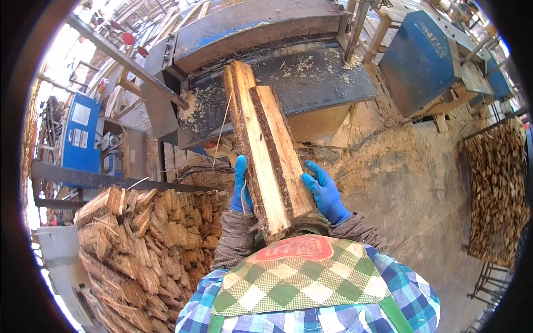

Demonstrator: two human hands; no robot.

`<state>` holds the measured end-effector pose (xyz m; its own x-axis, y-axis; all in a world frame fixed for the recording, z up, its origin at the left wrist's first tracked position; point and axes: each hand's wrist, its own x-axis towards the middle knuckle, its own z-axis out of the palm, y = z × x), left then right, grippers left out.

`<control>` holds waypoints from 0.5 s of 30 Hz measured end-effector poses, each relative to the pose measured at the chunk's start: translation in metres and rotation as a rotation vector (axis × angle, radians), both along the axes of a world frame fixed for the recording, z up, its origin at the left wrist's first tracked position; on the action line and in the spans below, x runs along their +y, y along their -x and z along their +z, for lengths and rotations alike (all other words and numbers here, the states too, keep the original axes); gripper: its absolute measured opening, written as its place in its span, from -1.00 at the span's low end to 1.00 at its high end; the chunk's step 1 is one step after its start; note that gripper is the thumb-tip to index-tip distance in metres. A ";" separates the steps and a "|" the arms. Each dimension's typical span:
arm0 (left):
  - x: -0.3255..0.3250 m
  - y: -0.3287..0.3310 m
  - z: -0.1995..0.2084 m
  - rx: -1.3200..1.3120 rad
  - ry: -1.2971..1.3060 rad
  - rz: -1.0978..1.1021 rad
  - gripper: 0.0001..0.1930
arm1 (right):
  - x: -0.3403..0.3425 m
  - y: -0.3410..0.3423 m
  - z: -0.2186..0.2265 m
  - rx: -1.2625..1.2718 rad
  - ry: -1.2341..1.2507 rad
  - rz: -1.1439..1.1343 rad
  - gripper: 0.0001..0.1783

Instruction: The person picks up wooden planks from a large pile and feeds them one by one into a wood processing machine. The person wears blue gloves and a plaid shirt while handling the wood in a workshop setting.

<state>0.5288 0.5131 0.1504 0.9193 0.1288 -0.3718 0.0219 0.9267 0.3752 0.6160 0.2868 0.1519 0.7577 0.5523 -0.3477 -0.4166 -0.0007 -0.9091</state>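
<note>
Two rough wooden slabs [261, 150] with dark bark edges lie side by side between my hands, pointing away from me. Their far ends rest on the dark metal table of a machine [327, 83], and their near ends reach close to my chest. My left hand [241, 186], in a blue glove, is pressed along the left slab's edge with its fingers upright. Against the right slab's edge is my right hand [326, 193], also blue-gloved, its thumb and fingers bent toward the wood. The undersides of the slabs and the parts of my hands below them are hidden.
A tall stack of split wood [144, 250] stands at my left. Another wood stack [497, 188] is far right. Blue machines [422, 61] stand at the back right, and a blue cabinet [81, 133] at the left. Sawdust covers the floor [411, 183].
</note>
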 end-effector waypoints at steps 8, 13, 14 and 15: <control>0.001 0.008 0.024 0.033 -0.072 -0.147 0.08 | 0.007 -0.011 0.004 -0.301 0.132 -0.300 -0.49; 0.004 -0.030 0.029 0.064 -0.215 -0.091 0.04 | 0.039 -0.108 0.033 -0.349 0.238 -0.328 -0.48; 0.005 -0.038 0.029 0.078 -0.243 -0.074 0.04 | 0.046 -0.124 0.035 -0.339 0.231 -0.330 -0.49; 0.007 -0.044 0.030 0.091 -0.271 -0.059 0.03 | 0.053 -0.139 0.038 -0.328 0.222 -0.333 -0.49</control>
<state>0.5726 0.5198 0.1801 0.8926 0.1820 -0.4126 0.1181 0.7887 0.6033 0.7547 0.3399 0.1902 0.9686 0.2028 -0.1440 -0.1203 -0.1249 -0.9849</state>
